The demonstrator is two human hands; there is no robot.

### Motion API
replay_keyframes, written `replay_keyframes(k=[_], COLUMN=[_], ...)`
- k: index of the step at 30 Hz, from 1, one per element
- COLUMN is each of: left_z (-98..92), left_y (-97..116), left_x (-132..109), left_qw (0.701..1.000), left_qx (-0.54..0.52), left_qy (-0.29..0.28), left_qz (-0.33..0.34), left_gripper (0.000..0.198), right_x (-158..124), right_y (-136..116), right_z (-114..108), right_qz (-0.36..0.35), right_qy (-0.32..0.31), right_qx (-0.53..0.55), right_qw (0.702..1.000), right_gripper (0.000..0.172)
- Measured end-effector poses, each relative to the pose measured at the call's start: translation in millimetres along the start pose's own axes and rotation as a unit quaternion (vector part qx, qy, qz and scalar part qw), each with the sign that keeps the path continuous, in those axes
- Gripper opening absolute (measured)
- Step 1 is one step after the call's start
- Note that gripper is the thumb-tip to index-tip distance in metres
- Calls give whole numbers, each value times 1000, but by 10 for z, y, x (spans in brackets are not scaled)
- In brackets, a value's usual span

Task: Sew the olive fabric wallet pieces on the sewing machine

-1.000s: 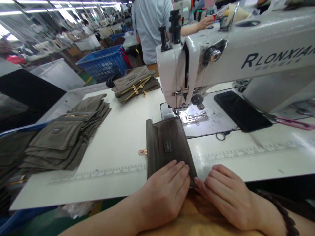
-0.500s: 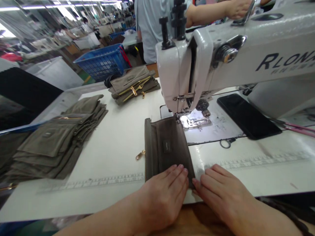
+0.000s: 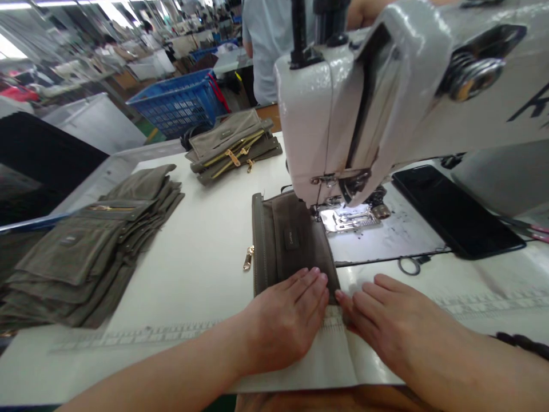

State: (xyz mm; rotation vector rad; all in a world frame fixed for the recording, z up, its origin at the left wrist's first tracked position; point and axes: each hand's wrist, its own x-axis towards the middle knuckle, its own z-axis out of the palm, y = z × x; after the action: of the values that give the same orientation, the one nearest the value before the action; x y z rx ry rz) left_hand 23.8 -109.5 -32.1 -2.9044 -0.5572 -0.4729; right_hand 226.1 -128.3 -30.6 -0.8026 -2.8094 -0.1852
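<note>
A dark olive-brown zip pouch (image 3: 281, 240) lies flat under the needle area of a white sewing machine (image 3: 306, 126), its right edge at the presser foot. It bears a small label patch (image 3: 292, 238), and a gold zip pull (image 3: 248, 258) sticks out on its left side. My left hand (image 3: 285, 320) rests flat on the pouch's near end, fingers stretched out together. At the near right corner, my right hand (image 3: 381, 317) has curled fingers, with the fingertips pinching the pouch's edge. The thumb is mostly hidden.
Stacked olive pouches (image 3: 86, 252) lie at the left, and another pile with gold zips (image 3: 234, 143) sits farther back. A black phone (image 3: 457, 209), a metal ring (image 3: 409, 265) and pink-handled scissors (image 3: 532, 230) are on the right. Beyond are a blue crate (image 3: 175, 103) and a person (image 3: 261, 57).
The pouch and both hands have moved a little away from me, farther in past the needle. The camera view has shifted, so the machine looks larger and nearer.
</note>
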Motion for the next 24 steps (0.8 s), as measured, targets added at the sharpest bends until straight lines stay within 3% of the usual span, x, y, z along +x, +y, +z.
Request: replay_keyframes(k=[9, 15, 24], left_z=[76, 131, 213], left_y=[-222, -367, -575], left_x=[76, 85, 127], left_qw=[999, 999, 997], left_qx=[13, 38, 77], left_qy=[31, 9, -30], left_qz=[-6, -2, 10], left_gripper=[28, 32, 29], right_x=[185, 272, 316], right_y=[122, 267, 448], right_z=[74, 86, 199], right_qz=[5, 4, -12], right_qy=[-33, -7, 14], right_qx=[7, -12, -75], right_qw=[999, 1000, 997], right_gripper=[17, 12, 32])
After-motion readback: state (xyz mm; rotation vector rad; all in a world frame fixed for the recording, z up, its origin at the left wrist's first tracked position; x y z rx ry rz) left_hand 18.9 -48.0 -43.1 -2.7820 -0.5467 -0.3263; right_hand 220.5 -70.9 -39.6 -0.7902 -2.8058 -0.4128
